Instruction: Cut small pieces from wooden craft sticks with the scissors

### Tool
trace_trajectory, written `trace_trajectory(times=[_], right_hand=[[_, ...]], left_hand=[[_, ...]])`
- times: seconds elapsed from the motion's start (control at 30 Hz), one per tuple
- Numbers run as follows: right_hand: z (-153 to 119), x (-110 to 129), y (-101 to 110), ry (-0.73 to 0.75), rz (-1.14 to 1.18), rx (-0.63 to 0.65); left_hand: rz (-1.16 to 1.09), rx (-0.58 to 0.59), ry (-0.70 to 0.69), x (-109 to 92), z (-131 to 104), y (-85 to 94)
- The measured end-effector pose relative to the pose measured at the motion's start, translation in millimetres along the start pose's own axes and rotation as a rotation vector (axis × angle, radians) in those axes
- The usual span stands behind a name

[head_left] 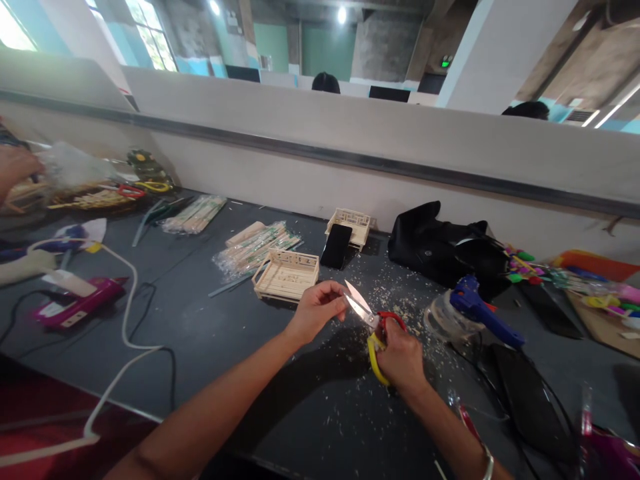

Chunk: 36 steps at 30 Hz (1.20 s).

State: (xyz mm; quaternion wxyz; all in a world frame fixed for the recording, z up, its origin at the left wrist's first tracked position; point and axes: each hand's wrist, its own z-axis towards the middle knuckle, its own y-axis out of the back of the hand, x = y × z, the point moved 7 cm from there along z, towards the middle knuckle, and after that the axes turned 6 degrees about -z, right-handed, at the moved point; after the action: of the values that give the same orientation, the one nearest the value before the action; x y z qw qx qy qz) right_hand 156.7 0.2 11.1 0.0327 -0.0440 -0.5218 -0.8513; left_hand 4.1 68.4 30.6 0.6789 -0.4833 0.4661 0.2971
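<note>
My right hand [404,360] grips a pair of scissors [373,320] by its red and yellow handles, with the blades parted and pointing up and left. Close to the blades, my left hand [316,312] is pinched closed; whatever sits between its fingertips is too small to make out. Just beyond that hand stands a small tray-like frame of pale wooden sticks [286,275] with railed sides. Farther back is a second stick-built piece [357,223], with a black phone [337,245] leaning against its front. Pale clippings [395,293] are scattered over the dark table around the scissors.
Plastic-wrapped stick bundles [255,247] lie left of the frame. A blue glue gun [480,310] rests on a clear jar [443,317] at right, before a black bag [445,247]. A pink power strip [77,303] and white cable [127,300] lie left. Another person's hand [17,170] shows at far left.
</note>
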Motion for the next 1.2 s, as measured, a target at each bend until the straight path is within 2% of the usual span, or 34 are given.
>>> trace_trajectory(times=[0.47,0.63,0.83,0.93,1.07,1.2], right_hand=[[0.9,-7.3,-11.0,-0.059,0.029,0.133],[3.7,-23.5,-19.5,-0.205,0.212,0.167],[6.6,-34.5,-22.8,-0.29,0.462,0.089],[8.4,-38.4,-19.3,-0.334,0.51,0.034],[11.8,-41.8,-13.0,-0.368,0.53,-0.01],[13.9,-40.4,-12.0,-0.358,0.536,0.015]], left_hand=[[0.081,-0.033,-0.029,-1.0,3.6,4.4],[0.104,-0.024,-0.07,-4.7,4.3,3.6],[0.165,-0.048,-0.139,-17.2,3.0,5.3],[0.354,-0.102,-0.202,-37.4,6.3,17.6],[0.803,-0.201,-0.342,-69.3,17.5,46.6],[1.26,-0.14,-0.258,-64.2,31.2,69.9]])
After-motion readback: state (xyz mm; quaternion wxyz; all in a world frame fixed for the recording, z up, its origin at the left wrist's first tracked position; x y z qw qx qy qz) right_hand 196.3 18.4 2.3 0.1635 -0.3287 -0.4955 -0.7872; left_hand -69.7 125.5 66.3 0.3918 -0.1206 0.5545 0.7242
